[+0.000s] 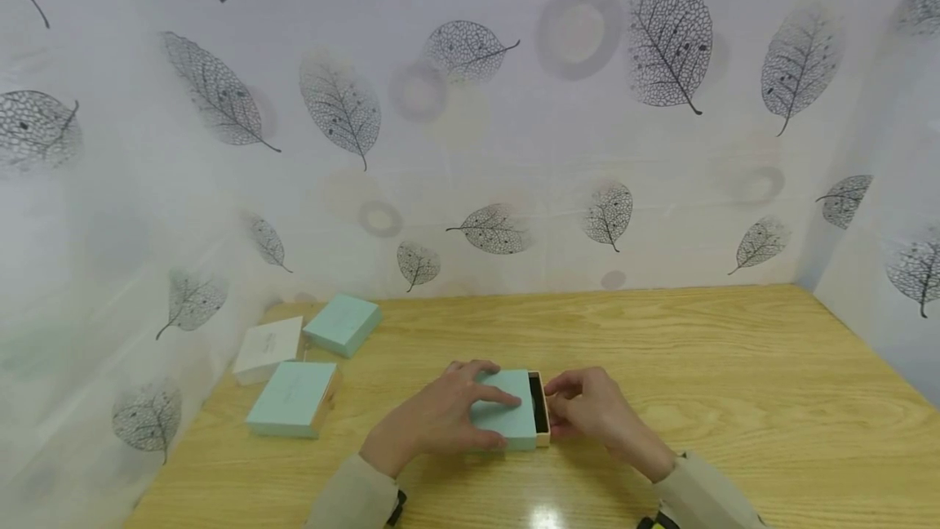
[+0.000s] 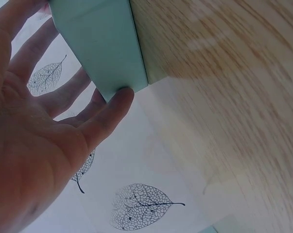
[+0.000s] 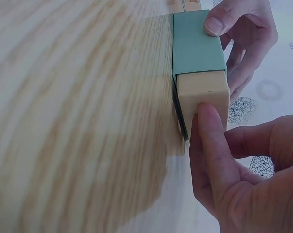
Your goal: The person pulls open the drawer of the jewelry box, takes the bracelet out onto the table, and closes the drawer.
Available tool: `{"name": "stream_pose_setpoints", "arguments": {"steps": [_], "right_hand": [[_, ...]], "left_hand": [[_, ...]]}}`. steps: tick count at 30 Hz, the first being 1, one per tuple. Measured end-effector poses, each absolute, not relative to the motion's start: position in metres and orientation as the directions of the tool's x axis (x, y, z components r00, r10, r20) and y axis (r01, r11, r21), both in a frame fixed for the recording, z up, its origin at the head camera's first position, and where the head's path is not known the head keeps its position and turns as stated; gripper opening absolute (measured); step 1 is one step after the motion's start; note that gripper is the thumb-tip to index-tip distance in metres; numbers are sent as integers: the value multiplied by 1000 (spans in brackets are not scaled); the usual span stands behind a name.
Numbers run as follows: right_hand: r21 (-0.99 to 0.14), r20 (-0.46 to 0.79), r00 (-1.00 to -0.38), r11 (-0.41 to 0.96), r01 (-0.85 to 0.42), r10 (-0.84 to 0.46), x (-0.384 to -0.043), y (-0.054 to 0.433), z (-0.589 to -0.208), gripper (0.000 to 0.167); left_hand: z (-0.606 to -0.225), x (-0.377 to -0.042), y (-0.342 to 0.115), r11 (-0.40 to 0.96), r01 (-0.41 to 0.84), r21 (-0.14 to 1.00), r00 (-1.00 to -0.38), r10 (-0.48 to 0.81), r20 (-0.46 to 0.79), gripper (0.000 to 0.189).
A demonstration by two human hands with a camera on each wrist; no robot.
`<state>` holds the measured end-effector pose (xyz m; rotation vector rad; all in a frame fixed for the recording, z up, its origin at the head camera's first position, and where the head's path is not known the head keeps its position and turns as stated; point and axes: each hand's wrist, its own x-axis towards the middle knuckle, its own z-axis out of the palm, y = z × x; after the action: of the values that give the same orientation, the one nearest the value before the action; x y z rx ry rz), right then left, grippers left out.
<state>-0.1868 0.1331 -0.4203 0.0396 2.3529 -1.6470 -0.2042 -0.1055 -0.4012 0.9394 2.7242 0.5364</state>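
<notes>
A mint-green box sleeve (image 1: 507, 408) lies on the table with a cream inner drawer (image 1: 544, 410) partly out of its right end; the drawer's inside looks dark. My left hand (image 1: 458, 411) grips the sleeve across its top, thumb on the near side and fingers reaching over to the far side. In the left wrist view that thumb presses the green side wall (image 2: 100, 48). My right hand (image 1: 591, 411) is at the drawer's end with its fingers bent. In the right wrist view its thumb lies against the cream end face (image 3: 203, 94), and another fingertip reaches the upper edge.
At the left of the wooden table (image 1: 698, 357) are a white box (image 1: 268, 347), a mint-green box (image 1: 343, 323) behind it and another mint-green box (image 1: 292, 398) in front. A leaf-printed curtain (image 1: 514, 145) hangs along the back and both sides.
</notes>
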Motion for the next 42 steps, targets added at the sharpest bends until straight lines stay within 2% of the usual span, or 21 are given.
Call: {"name": "stream_pose_setpoints", "arguments": {"steps": [42], "right_hand": [[-919, -236, -963, 350, 179, -129, -187, 140, -422, 22]], "left_hand": [[-403, -205, -107, 728, 552, 406, -776, 627, -69, 48]]}}
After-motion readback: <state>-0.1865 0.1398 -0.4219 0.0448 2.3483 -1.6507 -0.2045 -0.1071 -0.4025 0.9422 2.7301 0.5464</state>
